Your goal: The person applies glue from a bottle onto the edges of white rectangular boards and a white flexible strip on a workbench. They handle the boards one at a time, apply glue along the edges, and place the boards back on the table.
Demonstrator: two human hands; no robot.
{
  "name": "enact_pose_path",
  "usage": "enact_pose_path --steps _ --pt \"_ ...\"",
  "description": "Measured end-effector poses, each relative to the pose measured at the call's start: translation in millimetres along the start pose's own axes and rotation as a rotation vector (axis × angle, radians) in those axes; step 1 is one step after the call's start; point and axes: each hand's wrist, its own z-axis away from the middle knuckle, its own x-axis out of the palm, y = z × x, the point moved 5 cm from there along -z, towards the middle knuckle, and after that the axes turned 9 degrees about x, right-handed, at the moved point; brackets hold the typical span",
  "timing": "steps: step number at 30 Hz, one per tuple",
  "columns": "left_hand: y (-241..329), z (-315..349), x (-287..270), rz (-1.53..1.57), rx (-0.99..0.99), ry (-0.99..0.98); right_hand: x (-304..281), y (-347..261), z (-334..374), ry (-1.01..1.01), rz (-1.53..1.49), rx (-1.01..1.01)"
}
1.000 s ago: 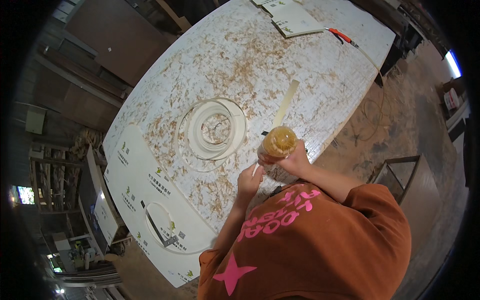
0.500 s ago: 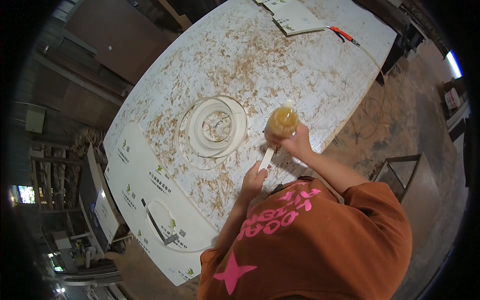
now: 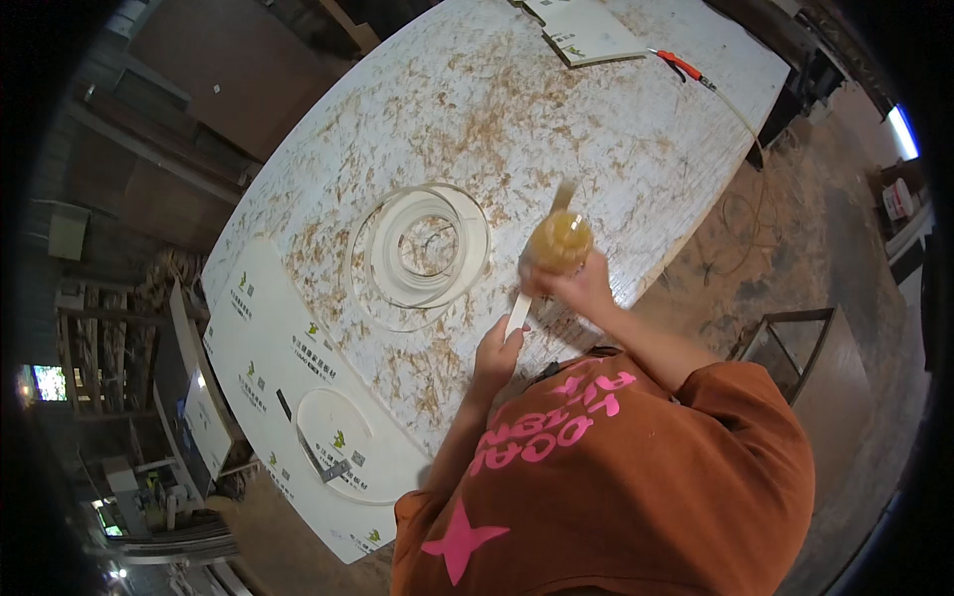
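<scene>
My left hand (image 3: pixel 497 350) is closed round a white flat strip (image 3: pixel 519 314). The strip runs up toward my right hand (image 3: pixel 581 286), which grips a clear bottle (image 3: pixel 561 241) of amber-yellow liquid, slightly blurred. Past the bottle's far side a brownish flat end (image 3: pixel 564 194) sticks out; whether it belongs to the strip or to something else, I cannot tell. Where bottle and strip meet is hidden by my fingers. Left of my hands, a coil of white banding (image 3: pixel 383 260) lies on the large worktable (image 3: pixel 467 129).
A printed white board (image 3: pixel 268 338) lies at the table's left, bearing a dark metal square (image 3: pixel 323 459) and a loose white strip loop (image 3: pixel 303 417). An orange air blow gun (image 3: pixel 681 65) with a hose rests at the far right beside another board (image 3: pixel 591 35). A metal-edged frame (image 3: pixel 795 343) stands on the floor.
My left hand and the strip have shifted slightly left. The bottle stays in nearly the same place, and a brownish flat end now shows beyond it.
</scene>
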Motion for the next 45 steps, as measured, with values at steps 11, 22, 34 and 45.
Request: enact_pose_path --steps 11,22,34,45 --pt "-9.1 -0.2 4.3 0.050 -0.120 -0.079 -0.7 24.0 3.3 0.019 -0.048 0.056" --pt "-3.5 -0.4 4.1 -0.080 -0.054 -0.009 -3.6 6.6 -13.4 0.003 0.055 -0.034" --pt "-10.4 -1.4 5.7 0.233 -0.045 -0.043 4.2 -5.6 -7.7 -0.089 0.105 -0.136" --pt "-9.2 1.0 -2.0 0.073 -0.034 -0.031 1.0 2.6 -4.3 -0.044 0.170 -0.040"
